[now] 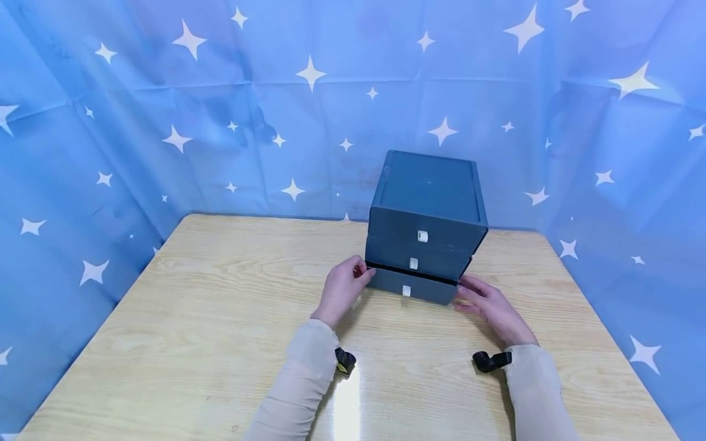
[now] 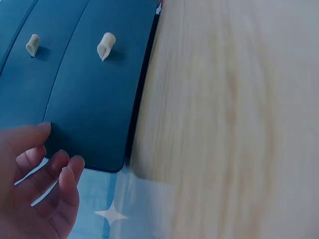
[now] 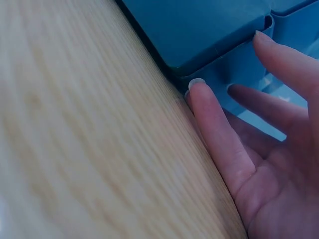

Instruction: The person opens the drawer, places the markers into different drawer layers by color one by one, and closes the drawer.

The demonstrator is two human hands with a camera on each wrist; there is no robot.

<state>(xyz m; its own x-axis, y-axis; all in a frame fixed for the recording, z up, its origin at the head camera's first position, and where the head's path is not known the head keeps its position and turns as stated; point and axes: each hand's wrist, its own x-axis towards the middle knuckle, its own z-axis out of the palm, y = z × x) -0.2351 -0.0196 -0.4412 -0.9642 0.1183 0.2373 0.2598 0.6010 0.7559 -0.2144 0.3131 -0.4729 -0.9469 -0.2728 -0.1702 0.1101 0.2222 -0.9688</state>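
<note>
A dark blue three-drawer box [image 1: 430, 190] stands on the table. Its bottom drawer [image 1: 386, 280] juts forward slightly, with a dark gap above its front. My left hand [image 1: 343, 288] is at that drawer's left end. In the left wrist view the thumb [image 2: 37, 137] lies at the upper edge of the drawer front [image 2: 99, 104], and the loosely bent fingers [image 2: 70, 184] are at its side. At the right end is my right hand [image 1: 491, 306]. The right wrist view has its fingers [image 3: 214, 124] extended beside the drawer's side wall [image 3: 241, 64], low over the table.
Small white pull tabs [image 1: 422, 236] mark the drawer fronts. The box stands toward the back right of the wooden table [image 1: 220, 343]. A blue curtain with white stars [image 1: 248, 122] hangs behind and at both sides. Each sleeve carries a black wrist device [image 1: 491, 361].
</note>
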